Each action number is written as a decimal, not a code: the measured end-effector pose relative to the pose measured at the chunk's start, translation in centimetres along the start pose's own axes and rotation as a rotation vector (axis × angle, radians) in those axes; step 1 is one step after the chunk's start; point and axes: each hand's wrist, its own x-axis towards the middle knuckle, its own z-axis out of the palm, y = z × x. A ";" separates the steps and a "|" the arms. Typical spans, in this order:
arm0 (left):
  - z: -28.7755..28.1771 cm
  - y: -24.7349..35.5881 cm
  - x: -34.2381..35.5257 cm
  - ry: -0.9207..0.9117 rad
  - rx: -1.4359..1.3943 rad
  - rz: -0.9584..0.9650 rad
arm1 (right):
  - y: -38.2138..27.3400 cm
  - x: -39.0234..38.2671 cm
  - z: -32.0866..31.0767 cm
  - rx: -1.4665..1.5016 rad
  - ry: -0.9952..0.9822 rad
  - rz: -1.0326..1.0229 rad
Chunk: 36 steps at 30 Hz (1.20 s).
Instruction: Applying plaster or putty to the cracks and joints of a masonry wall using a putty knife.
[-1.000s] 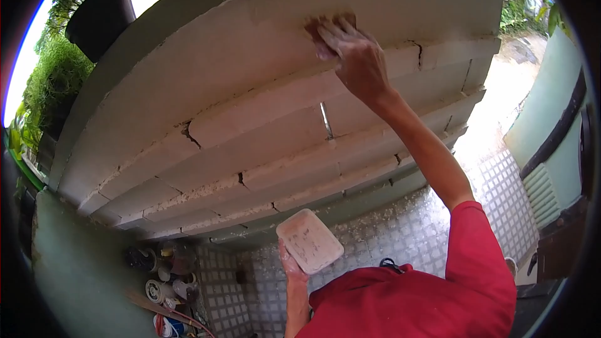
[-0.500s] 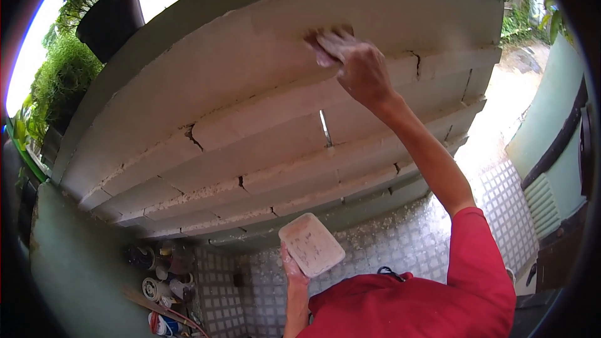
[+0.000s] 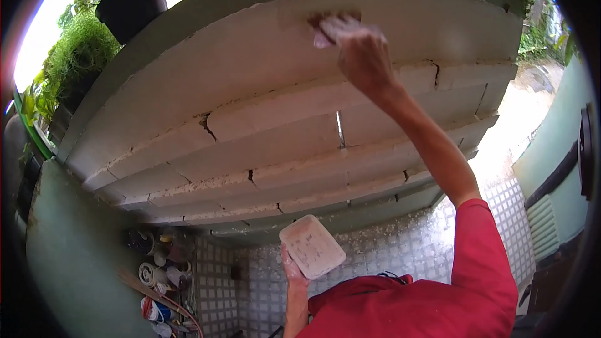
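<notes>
My right hand (image 3: 360,44), dusted white, reaches up to the pale upper band of the wall (image 3: 213,69). Its closed fingers grip a brownish flat tool (image 3: 318,20), blurred and partly covered by the hand, so its exact kind is unclear. The tool lies against the wall surface, beside a slightly darker patch. Low in front of my body, my left hand (image 3: 293,267) is closed on the edge of a whitish rectangular tub (image 3: 313,247) with rounded corners and dark smears. White residue coats the left fingers too.
Below the upper band, stepped rows of pale blocks (image 3: 269,109) show cracks and open joints. Black plant pots (image 3: 133,3) stand along the top left. Several tubs and cans (image 3: 150,275) sit at lower left by a green wall (image 3: 75,244). The tiled floor (image 3: 400,244) carries white specks.
My right hand and the tool have moved slightly up the wall. The wall's position in view has shifted a little to the right. The left hand keeps the tub in nearly the same place.
</notes>
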 end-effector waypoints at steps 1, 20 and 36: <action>-0.2 0.1 0.1 0.002 0.000 0.001 | 0.4 0.9 0.1 0.002 0.000 0.000; -1.5 1.2 1.6 0.058 -0.006 -0.016 | -1.7 -3.8 1.6 -0.097 -0.420 0.097; -1.4 2.5 0.7 0.016 -0.019 -0.016 | -2.7 -6.4 3.9 0.005 -0.409 0.180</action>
